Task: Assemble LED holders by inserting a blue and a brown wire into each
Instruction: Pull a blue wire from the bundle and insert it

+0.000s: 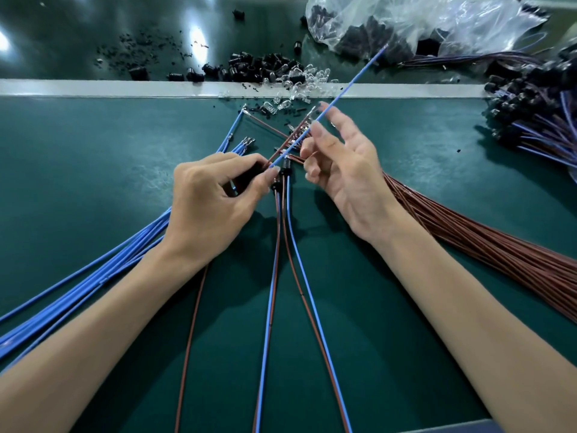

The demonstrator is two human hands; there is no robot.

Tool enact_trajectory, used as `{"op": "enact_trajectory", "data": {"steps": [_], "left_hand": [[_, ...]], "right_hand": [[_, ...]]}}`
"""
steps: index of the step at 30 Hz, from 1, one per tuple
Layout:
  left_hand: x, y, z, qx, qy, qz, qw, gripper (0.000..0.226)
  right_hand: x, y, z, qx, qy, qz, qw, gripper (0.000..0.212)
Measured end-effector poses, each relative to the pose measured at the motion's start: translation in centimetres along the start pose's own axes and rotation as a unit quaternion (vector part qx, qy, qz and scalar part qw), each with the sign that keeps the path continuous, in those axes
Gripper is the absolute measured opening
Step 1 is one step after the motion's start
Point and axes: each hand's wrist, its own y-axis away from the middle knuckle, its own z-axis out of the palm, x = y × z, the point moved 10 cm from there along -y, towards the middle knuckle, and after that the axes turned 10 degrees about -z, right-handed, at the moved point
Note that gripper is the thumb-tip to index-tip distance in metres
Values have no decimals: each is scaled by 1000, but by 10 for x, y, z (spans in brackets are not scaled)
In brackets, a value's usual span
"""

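A: What is the left grip [212, 198] doing?
B: It is pinching a black LED holder [253, 170] between thumb and curled fingers. Most of the holder is hiding behind them.
A: And the right grip [343, 170]?
B: It is nipping a single blue wire [343, 92] lightly between thumb and forefinger, with the other fingers curling loosely. The wire is slanting up and away past the right grip, and its near end is meeting the left grip's fingertips at the holder. Whether it is seated, I cannot tell.
A: Anything lying close by?
B: Two wired holders [285, 165] are resting on the green bench [406, 307] between the grips, each trailing a blue and a brown lead toward the person. A lone brown wire [190, 339] is running out from under the left wrist.
A: The stock?
B: A blue bundle [93, 276] is fanning out left of the left grip, and a brown bundle [484, 245] is running out from behind the right grip. Beyond both grips, loose black holders [265, 65] and clear LEDs [299, 76] are sitting in a heap. A plastic bag [406, 23] is lying farther off. Holders with wires attached [537, 104] are piling up well to the right of the right grip.
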Motion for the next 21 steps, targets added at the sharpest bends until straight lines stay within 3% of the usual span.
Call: {"op": "enact_trajectory", "data": {"steps": [7, 12, 18, 19, 21], "left_hand": [[5, 1, 1, -14, 21, 9, 1000, 17], [1, 0, 3, -17, 35, -6, 999, 17], [-4, 0, 7, -29, 22, -15, 999, 19], [-4, 0, 7, -29, 20, -15, 999, 18], [-3, 0, 5, -24, 21, -13, 999, 16]], "right_hand": [[8, 6, 24, -111, 90, -20, 989, 12], [-4, 0, 10, -48, 76, -74, 993, 18], [-18, -5, -33, 143, -18, -97, 985, 25], [-16, -5, -34, 145, -29, -83, 985, 24], [-8, -6, -18, 76, -10, -45, 996, 21]]}}
